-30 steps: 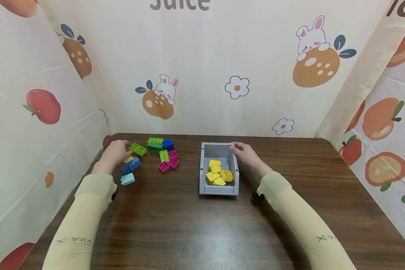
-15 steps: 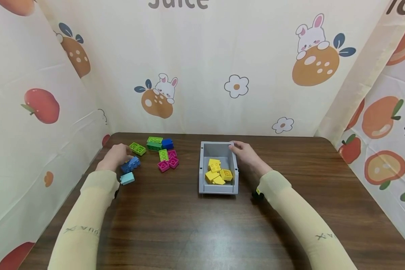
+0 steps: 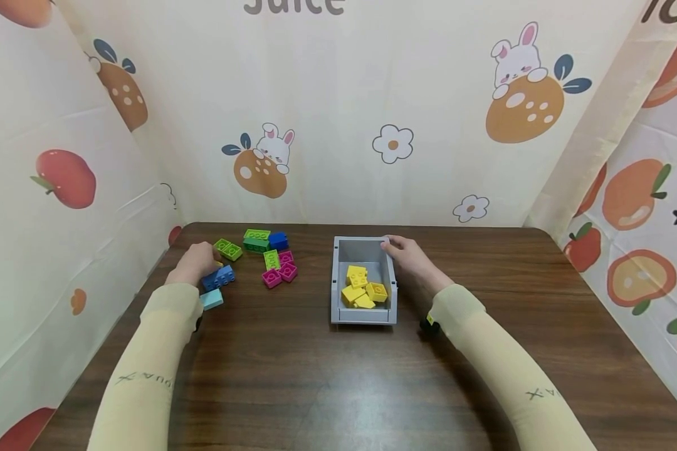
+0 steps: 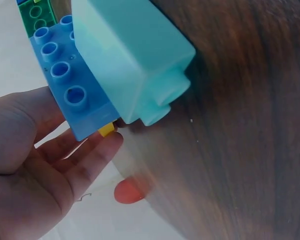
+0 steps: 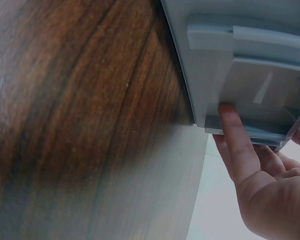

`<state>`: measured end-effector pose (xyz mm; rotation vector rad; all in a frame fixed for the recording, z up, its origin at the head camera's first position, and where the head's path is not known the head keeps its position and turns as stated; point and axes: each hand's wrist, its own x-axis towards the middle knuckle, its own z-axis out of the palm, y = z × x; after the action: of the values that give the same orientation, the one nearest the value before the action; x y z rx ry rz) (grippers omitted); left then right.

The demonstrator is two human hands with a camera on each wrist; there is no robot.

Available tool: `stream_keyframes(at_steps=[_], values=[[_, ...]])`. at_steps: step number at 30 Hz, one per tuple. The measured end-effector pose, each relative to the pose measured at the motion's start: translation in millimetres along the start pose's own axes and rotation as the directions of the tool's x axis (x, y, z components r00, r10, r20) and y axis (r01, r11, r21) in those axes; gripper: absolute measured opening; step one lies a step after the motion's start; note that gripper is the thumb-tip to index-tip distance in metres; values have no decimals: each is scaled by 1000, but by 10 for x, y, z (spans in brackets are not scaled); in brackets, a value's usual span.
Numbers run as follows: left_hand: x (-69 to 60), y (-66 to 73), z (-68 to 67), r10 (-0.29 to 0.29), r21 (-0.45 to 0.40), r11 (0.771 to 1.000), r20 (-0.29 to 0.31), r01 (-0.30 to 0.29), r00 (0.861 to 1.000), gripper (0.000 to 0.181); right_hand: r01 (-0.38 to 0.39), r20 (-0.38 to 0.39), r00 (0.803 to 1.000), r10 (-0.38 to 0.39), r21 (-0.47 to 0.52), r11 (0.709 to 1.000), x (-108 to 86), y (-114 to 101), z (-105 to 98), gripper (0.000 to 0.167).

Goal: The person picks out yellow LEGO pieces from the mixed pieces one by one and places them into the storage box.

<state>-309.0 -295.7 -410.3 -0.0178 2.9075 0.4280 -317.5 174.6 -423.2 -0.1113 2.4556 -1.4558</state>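
Note:
My left hand (image 3: 194, 263) reaches down at the far left, its fingers around a yellow brick (image 4: 106, 129) mostly hidden behind a blue brick (image 4: 72, 85). Thumb and fingertips come together at the yellow one; the contact itself is partly covered. A light-blue brick (image 3: 211, 299) lies just nearer, beside the blue one. My right hand (image 3: 409, 255) grips the far right corner of a grey box (image 3: 363, 317), one finger laid along its outer wall in the right wrist view. Several yellow bricks (image 3: 356, 294) lie inside that box.
Behind the left hand's fingertips is a lime brick (image 3: 229, 250). Further right sit a green brick (image 3: 256, 244), a dark-blue brick (image 3: 279, 240), another lime brick (image 3: 271, 259) and pink bricks (image 3: 288, 272). A printed curtain borders the brown table (image 3: 293, 376).
My left hand has come down and slightly nearer, from beside the lime brick to the yellow brick behind the blue one. The right hand stays at the box.

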Motion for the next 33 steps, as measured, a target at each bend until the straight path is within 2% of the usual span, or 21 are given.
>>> stream_keyframes(at_steps=[11,18,25,33], values=[[-19,21,0,4,-15,1000,-45,-4,999,26,-3,-6,1000,3,-22,1000,6,-1,2,62],[-38,73,-36,38,2,999,-76,-38,996,29,-14,-2,1000,14,-20,1000,5,-1,4,63],[-85,237,-107,102,22,995,-146,-100,984,35,-14,-2,1000,14,2,1000,20,10,2,63],[-76,417,-161,126,39,992,-188,-121,974,36,-26,-5,1000,26,2,1000,15,6,4,62]])
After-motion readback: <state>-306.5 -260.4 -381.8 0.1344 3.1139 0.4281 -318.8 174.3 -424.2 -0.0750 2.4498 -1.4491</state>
